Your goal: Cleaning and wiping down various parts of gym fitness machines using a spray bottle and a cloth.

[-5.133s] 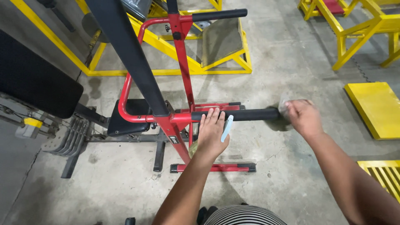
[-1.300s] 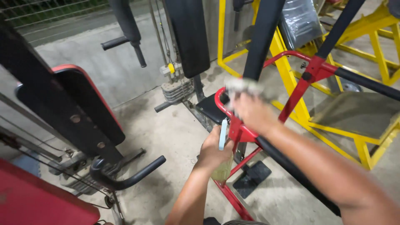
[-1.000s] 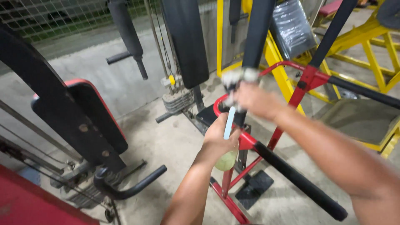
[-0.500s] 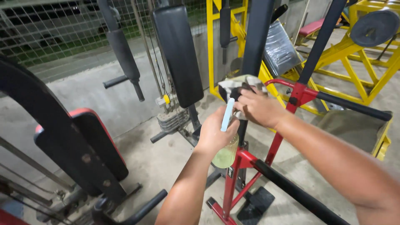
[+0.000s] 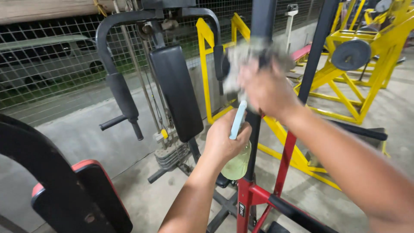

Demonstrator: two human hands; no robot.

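Both hands are busy. The left hand (image 5: 224,138) is closed around a spray bottle (image 5: 236,162) with pale yellow-green liquid in it and a light blue trigger (image 5: 237,120) that sticks up past the fingers. The right hand (image 5: 264,88) is closed on a grey cloth (image 5: 241,56) and presses it on the black upright bar (image 5: 258,64) of a red exercise machine (image 5: 248,203). The cloth looks blurry, so I think the hand is moving fast.

The bottle hangs just beside the black bar, low down near where the red part starts. The cloth is higher up on the same bar, and the two hands are near each other.

What could go wrong? The bottle could bump the bar, because it is so close to it. A hard bump might knock it loose, and it would drop onto the concrete floor (image 5: 129,172) and spill. A finger could squeeze the trigger by mistake and spray the right arm. The cloth could slip off the round bar if the hand rubs too fast, and then the hand might knock against the metal. Wet drops on the floor could make it slippery. The black padded machine (image 5: 177,92) behind stands well apart and is not in the way.
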